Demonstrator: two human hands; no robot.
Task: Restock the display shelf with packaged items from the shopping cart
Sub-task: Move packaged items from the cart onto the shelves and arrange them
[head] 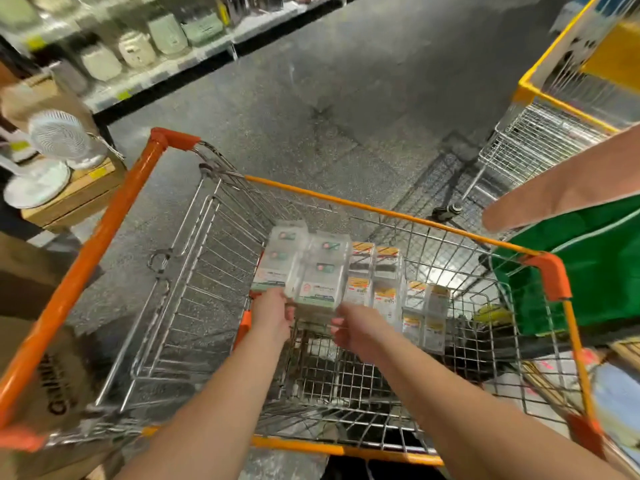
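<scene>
Head view: both arms reach down into the orange-framed wire shopping cart [194, 306]. Task looks early to mid, my read only: plenty of stock is in the cart basket and nothing is on its way to a shelf yet. Can't tell which shelf is the target; the grey metal shelf with pale green and cream appliances [145, 50] sits upper left across the aisle, well apart from the cart.

Stock in the cart: two clear plastic packs with green-and-white label cards [304, 271] standing upright at the near side of the row, plus a block of clear packs with orange-and-yellow labels [391, 289] just beside them to the right.

Left hand [273, 313]: forearm extended, fingers [289, 315] at the lower left edge of the green-label packs. Looks like a grip on the bottom corner, thumb side hidden, motion blur, so treat as likely, not certain.

Right hand [349, 327]: forearm extended, fingers loosely curled, just below the bottom right edge of the same packs. Can't tell whether it's touching or has closed on anything.

Remaining: lift the green-label packs out, carry to the shelf, place, then repeat for the orange-label block.

Also in frame: white desk fan [59, 140] on a wooden stand left, green bag [588, 265] against the cart's right side, second yellow-framed wire cart [554, 109] upper right.
</scene>
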